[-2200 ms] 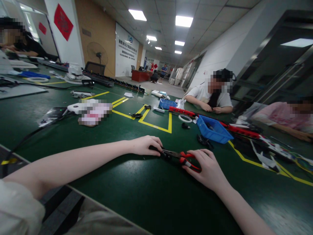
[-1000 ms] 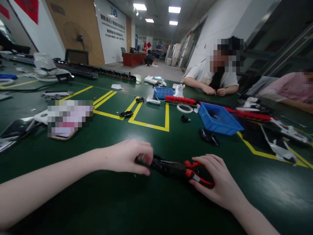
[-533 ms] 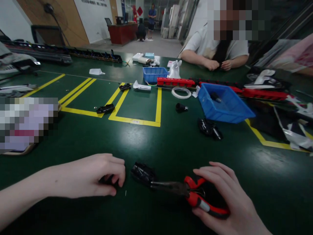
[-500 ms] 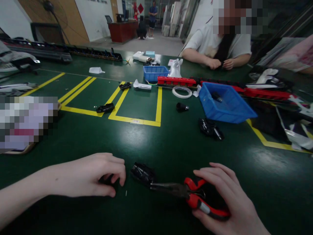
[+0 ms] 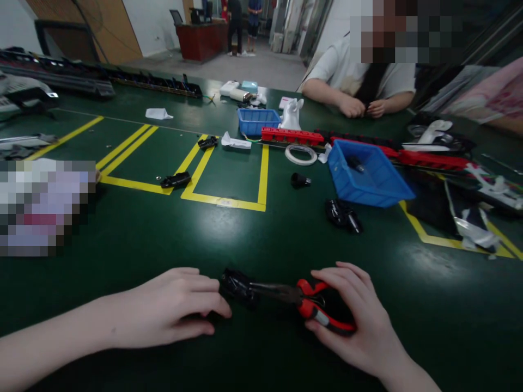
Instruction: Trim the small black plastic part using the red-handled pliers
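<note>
On green table [image 5: 155,234], right hand [image 5: 356,320] gripping pliers [image 5: 304,299], left hand [image 5: 183,305] unclenched beside black part [image 5: 238,286]

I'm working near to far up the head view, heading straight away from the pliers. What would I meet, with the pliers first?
Red-and-black-handled metal pliers → small black conical piece → flat white ring → long red strip → crumpled white plastic bundle.
</note>
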Tool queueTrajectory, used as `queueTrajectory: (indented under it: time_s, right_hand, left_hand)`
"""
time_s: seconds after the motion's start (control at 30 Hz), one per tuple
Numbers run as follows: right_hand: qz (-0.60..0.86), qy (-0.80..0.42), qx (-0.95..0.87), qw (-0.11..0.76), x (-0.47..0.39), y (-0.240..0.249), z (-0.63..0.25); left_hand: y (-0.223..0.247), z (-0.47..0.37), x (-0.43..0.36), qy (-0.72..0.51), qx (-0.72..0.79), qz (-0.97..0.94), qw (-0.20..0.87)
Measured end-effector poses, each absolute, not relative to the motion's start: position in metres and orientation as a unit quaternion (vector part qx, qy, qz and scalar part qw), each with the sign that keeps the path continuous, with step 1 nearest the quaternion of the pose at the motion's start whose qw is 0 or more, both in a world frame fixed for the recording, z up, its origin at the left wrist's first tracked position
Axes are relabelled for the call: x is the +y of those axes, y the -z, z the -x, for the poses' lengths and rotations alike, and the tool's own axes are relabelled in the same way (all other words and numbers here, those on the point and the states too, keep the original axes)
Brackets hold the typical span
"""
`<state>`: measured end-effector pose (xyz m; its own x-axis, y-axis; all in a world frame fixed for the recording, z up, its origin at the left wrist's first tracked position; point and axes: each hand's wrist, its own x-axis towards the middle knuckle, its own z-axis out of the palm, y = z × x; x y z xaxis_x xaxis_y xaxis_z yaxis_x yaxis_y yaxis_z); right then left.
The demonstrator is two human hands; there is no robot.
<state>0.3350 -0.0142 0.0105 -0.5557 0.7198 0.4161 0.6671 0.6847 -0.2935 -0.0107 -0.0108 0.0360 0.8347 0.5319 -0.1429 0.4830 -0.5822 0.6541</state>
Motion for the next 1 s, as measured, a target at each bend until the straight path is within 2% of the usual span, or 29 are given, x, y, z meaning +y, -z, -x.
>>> queueTrajectory:
  time_s: [0.1,0.2,0.27,0.47,0.57,0.8,1.0]
  right_hand:
    - [0.395,-0.037,-0.882,0.256,-0.015,-0.011,-0.335]
    - [0.391,-0.030,-0.885,0.250,-0.017,-0.010,-0.336]
    - [0.385,-0.024,-0.890,0.244,-0.018,-0.009,-0.337]
    - [0.345,0.000,-0.910,0.228,-0.019,-0.008,-0.335]
    - [0.336,0.013,-0.913,0.233,-0.018,-0.009,-0.334]
    - [0.354,0.053,-0.907,0.221,-0.014,-0.007,-0.331]
    - [0.355,0.085,-0.907,0.212,-0.015,-0.011,-0.325]
  left_hand:
    - [-0.027,0.006,-0.016,-0.060,0.279,-0.905,0.315]
    - [-0.021,0.006,-0.014,-0.096,0.287,-0.894,0.331]
    - [-0.019,0.007,-0.012,-0.095,0.283,-0.888,0.349]
    - [-0.022,0.005,-0.015,-0.083,0.275,-0.917,0.277]
    - [-0.021,0.005,-0.014,-0.090,0.278,-0.916,0.275]
    - [-0.019,0.008,-0.008,-0.104,0.224,-0.926,0.285]
    - [-0.013,0.009,-0.010,-0.129,0.220,-0.936,0.245]
